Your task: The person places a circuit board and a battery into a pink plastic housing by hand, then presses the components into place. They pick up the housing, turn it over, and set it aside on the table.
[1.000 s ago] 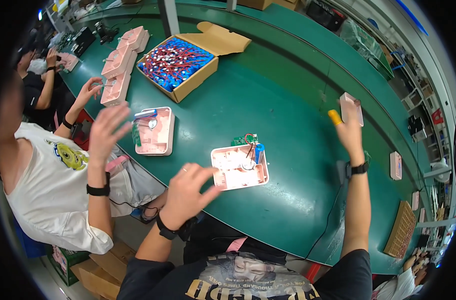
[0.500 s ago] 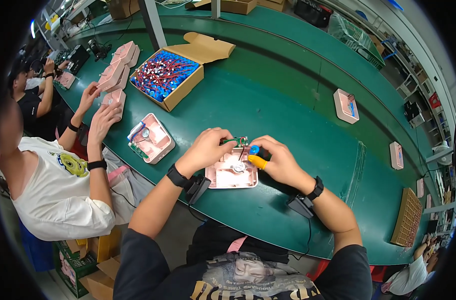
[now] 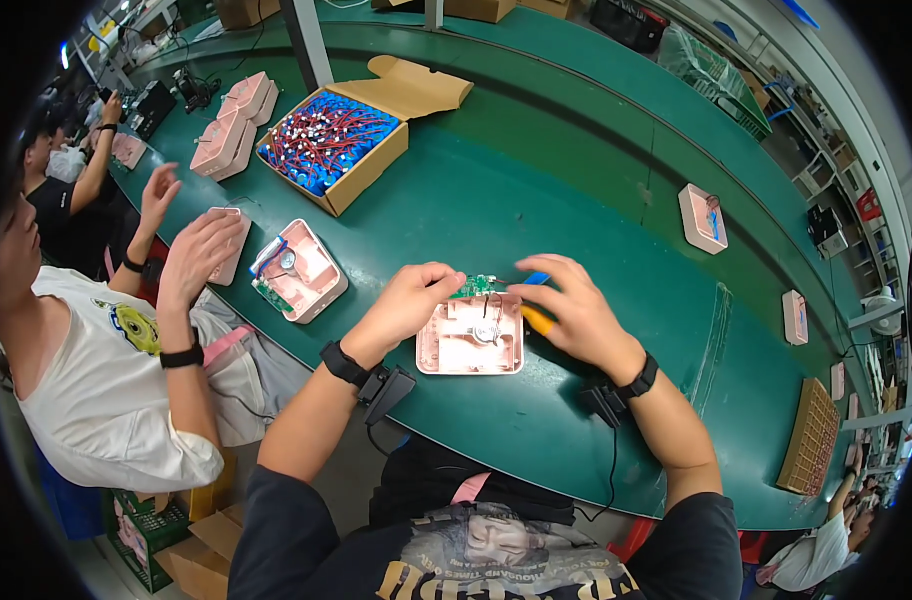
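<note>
Blue battery (image 3: 537, 278) is shifted outward to the right hand (image 3: 584, 315), finger grip unclear; green board (image 3: 476, 287), pinched by the left hand (image 3: 404, 308) at pink housing's (image 3: 442, 352) far edge, is probably light, stiff, fragile; best held edgewise.

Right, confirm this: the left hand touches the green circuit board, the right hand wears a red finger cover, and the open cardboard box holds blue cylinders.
One thing is wrong: the finger cover on the right hand is yellow, not red, as the head view shows. The left hand does touch the green circuit board, and the open cardboard box holds blue cylinders.
</note>
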A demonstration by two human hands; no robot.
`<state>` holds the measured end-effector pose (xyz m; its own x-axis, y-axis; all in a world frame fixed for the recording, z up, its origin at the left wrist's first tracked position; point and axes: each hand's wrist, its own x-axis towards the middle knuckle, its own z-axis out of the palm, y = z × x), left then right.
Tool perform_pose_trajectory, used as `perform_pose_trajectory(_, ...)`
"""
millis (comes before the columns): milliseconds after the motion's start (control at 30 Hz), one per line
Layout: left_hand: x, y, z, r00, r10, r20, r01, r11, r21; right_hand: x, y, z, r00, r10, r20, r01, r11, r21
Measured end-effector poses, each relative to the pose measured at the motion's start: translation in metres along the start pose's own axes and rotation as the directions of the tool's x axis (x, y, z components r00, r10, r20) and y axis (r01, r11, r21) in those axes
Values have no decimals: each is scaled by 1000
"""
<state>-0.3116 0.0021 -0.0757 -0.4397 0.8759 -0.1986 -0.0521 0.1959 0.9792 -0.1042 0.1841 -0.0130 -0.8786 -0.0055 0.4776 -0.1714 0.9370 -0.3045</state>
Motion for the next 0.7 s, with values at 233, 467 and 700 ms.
perform_pose_trajectory(233, -11, 2, -2, 998, 6, 66, -6, 1000, 2, 13, 6, 23, 992, -118, 47, 116, 992, 45)
perform_pose_trajectory(467, -91, -5, 17, 902, 384, -195, -131, 677, 724, 13, -1, 17, 990, -142, -17, 138, 980, -142)
perform_pose_trajectory(700, -87, 1, 23, 945, 315, -86, -173, 706, 687, 12, 4, 17, 991, -30, -128, -11, 951, -308)
